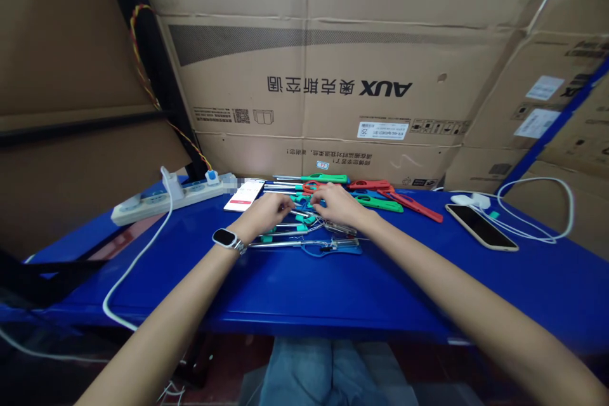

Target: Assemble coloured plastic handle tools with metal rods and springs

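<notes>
Left fingers: curled over a small teal piece [299, 218]; whether it is being pinched cannot be told.
Right fingers: bent down among the same cluster; their grip cannot be told.
Left hand [267, 209]: being held mid-table, a watch [224, 238] being worn on its wrist.
Right hand [335, 202]: being held just beside the left.
Tools: a blue-handled lighter [328, 246] is lying just before the hands; green [326, 178] and red [413, 203] ones are lying behind.
Surroundings: a blue table [304, 292] is bearing a power strip [174, 195], a white phone [244, 195] and a dark phone [481, 226].
</notes>
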Available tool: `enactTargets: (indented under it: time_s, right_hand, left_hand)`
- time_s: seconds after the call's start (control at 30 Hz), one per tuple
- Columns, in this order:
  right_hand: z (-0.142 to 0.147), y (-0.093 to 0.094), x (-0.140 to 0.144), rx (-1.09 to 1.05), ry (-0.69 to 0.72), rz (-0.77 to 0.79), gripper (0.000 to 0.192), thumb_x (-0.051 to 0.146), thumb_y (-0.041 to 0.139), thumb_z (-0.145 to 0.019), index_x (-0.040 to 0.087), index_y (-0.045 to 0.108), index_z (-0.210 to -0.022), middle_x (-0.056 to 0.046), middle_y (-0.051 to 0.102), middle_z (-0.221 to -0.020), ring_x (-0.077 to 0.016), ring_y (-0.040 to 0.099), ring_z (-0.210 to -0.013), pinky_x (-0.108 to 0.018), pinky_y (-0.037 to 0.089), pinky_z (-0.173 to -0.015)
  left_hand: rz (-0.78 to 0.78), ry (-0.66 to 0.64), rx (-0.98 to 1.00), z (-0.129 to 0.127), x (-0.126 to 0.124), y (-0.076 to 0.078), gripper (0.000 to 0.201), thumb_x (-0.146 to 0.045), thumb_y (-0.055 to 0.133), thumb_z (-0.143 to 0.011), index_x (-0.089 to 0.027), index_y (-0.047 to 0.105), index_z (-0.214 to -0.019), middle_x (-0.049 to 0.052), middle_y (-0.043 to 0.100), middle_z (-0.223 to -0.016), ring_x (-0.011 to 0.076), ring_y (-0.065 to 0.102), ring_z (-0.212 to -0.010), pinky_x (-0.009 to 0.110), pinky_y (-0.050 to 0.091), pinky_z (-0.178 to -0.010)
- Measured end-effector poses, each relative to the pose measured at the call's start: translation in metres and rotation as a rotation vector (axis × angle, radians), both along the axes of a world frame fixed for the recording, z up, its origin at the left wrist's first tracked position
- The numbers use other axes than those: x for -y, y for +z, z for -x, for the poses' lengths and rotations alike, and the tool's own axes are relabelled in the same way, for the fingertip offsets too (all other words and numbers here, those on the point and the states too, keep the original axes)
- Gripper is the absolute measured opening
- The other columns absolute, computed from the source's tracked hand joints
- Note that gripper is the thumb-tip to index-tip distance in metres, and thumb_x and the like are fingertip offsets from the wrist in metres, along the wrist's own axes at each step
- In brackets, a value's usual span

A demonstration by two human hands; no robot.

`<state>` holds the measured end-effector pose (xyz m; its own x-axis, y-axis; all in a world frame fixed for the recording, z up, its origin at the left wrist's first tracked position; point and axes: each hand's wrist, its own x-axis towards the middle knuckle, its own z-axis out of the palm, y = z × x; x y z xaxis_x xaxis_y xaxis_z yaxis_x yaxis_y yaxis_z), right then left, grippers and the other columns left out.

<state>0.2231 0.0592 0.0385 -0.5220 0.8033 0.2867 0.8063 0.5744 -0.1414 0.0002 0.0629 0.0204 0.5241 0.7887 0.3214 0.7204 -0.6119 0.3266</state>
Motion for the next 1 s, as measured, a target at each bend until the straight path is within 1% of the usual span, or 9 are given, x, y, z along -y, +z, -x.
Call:
enactTargets:
  time_s: [0.1,0.23,0.37,0.5,0.67,0.77,0.83,0.9,1.0]
  right_hand:
    - [0.009,0.004,-0.020,0.035,-0.130,0.060,0.017,0.021,0.058,-0.088,0.020,0.074,-0.092,-0.007,0.074,-0.098,-0.0235,0.064,-0.099,-0.031,0.044,-0.085]
    - [0.021,0.004,-0.044,0.044,-0.237,0.114,0.016,0.029,0.064,-0.085,0.018,0.075,-0.086,-0.010,0.075,-0.090,-0.0229,0.068,-0.088,-0.028,0.046,-0.074]
    - [0.036,0.002,-0.055,0.052,-0.322,0.155,0.011,0.020,0.070,-0.075,0.016,0.075,-0.085,-0.014,0.075,-0.093,-0.0264,0.069,-0.091,-0.030,0.048,-0.075]
    - [0.040,0.002,-0.056,0.013,-0.353,0.161,0.013,0.014,0.069,-0.072,0.014,0.074,-0.084,-0.016,0.075,-0.095,-0.0277,0.069,-0.093,-0.032,0.048,-0.078]
    - [0.031,0.006,-0.043,-0.123,-0.267,0.113,0.011,0.022,0.064,-0.081,0.019,0.072,-0.088,-0.006,0.075,-0.093,-0.0195,0.068,-0.090,-0.026,0.047,-0.077]
    - [0.022,0.006,-0.023,-0.333,-0.160,0.117,0.010,0.023,0.063,-0.083,0.016,0.069,-0.087,-0.005,0.073,-0.086,-0.0158,0.067,-0.081,-0.025,0.047,-0.073]
    - [0.015,0.004,-0.006,-0.564,-0.053,0.194,0.009,0.022,0.064,-0.083,0.014,0.066,-0.084,-0.005,0.071,-0.080,-0.0142,0.065,-0.074,-0.024,0.047,-0.068]
    - [0.007,-0.001,0.011,-0.719,0.038,0.281,0.012,0.025,0.065,-0.082,0.013,0.064,-0.085,-0.004,0.069,-0.078,-0.0135,0.063,-0.072,-0.025,0.047,-0.067]
    - [-0.006,-0.012,0.030,-0.856,0.072,0.411,0.019,0.031,0.066,-0.081,0.014,0.065,-0.088,-0.002,0.068,-0.076,-0.0130,0.060,-0.067,-0.025,0.046,-0.065]
  left_hand:
    - [0.004,0.022,0.061,-0.004,-0.008,-0.003,0.021,-0.015,0.053,-0.088,-0.017,0.073,-0.093,0.007,0.074,-0.093,0.0205,0.067,-0.082,0.029,0.049,-0.073]
    - [-0.031,0.006,0.167,0.000,-0.005,-0.013,0.021,-0.020,0.052,-0.092,-0.017,0.072,-0.097,0.007,0.074,-0.098,0.0207,0.067,-0.087,0.030,0.050,-0.076]
    - [-0.034,-0.029,0.191,0.005,-0.004,-0.023,0.020,-0.022,0.053,-0.092,-0.018,0.072,-0.096,0.007,0.074,-0.103,0.0210,0.068,-0.091,0.031,0.051,-0.079]
    - [-0.021,-0.047,0.204,0.004,-0.003,-0.026,0.018,-0.021,0.054,-0.091,-0.017,0.072,-0.095,0.007,0.074,-0.100,0.0206,0.067,-0.090,0.032,0.052,-0.079]
    - [-0.071,-0.076,0.287,-0.003,0.006,-0.020,0.019,-0.022,0.052,-0.094,-0.017,0.070,-0.097,0.006,0.070,-0.096,0.0188,0.064,-0.087,0.031,0.051,-0.077]
    - [-0.154,-0.080,0.346,-0.008,0.015,-0.014,0.016,-0.022,0.052,-0.095,-0.017,0.067,-0.098,0.005,0.065,-0.094,0.0168,0.061,-0.083,0.029,0.050,-0.074]
    - [-0.215,-0.099,0.359,-0.012,0.022,-0.009,0.014,-0.021,0.052,-0.095,-0.018,0.063,-0.103,0.005,0.062,-0.098,0.0168,0.060,-0.087,0.029,0.051,-0.076]
    - [-0.257,-0.152,0.331,-0.016,0.030,-0.005,0.016,-0.021,0.052,-0.095,-0.019,0.060,-0.109,0.006,0.060,-0.106,0.0178,0.060,-0.095,0.031,0.051,-0.082]
    - [-0.282,-0.264,0.223,-0.023,0.041,-0.001,0.022,-0.022,0.053,-0.096,-0.021,0.057,-0.118,0.008,0.057,-0.116,0.0200,0.058,-0.108,0.034,0.051,-0.090]
